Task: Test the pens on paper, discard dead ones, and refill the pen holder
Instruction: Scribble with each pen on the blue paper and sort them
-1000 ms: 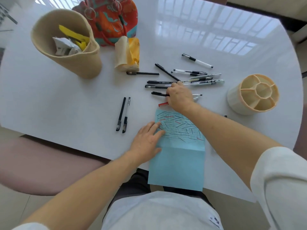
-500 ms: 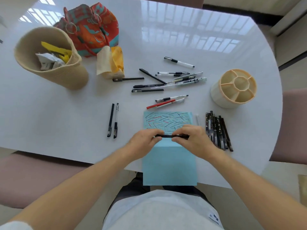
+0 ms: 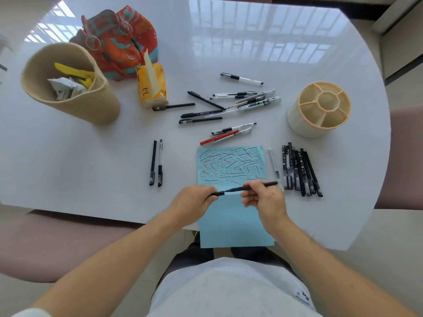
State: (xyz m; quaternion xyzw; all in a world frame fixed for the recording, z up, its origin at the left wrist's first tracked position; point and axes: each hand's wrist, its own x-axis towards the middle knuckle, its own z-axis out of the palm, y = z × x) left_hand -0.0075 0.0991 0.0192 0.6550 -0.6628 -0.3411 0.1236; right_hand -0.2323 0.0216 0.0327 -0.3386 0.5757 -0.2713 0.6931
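Note:
Over the blue paper (image 3: 231, 216), covered with ink strokes on its far half, I hold a black pen (image 3: 235, 189) lying sideways. My left hand (image 3: 194, 204) pinches its cap end; my right hand (image 3: 263, 200) grips the barrel. A small gap shows between cap and barrel. Several loose pens (image 3: 231, 104) lie scattered beyond the paper, with a red pen (image 3: 218, 137) nearest it. A row of several black pens (image 3: 299, 172) lies right of the paper. The cream pen holder (image 3: 318, 110) stands empty at the right.
A tan bin (image 3: 73, 88) with crumpled paper and yellow scraps stands far left. Behind it is an orange patterned bag (image 3: 121, 40), beside a yellow tissue pack (image 3: 152, 88). Two black pens (image 3: 155, 163) lie left of the paper. The paper overhangs the table's near edge.
My right hand left the pen pile with a black pen and came back over the paper. Both hands took hold of it, and the cap end has now slid apart from the barrel.

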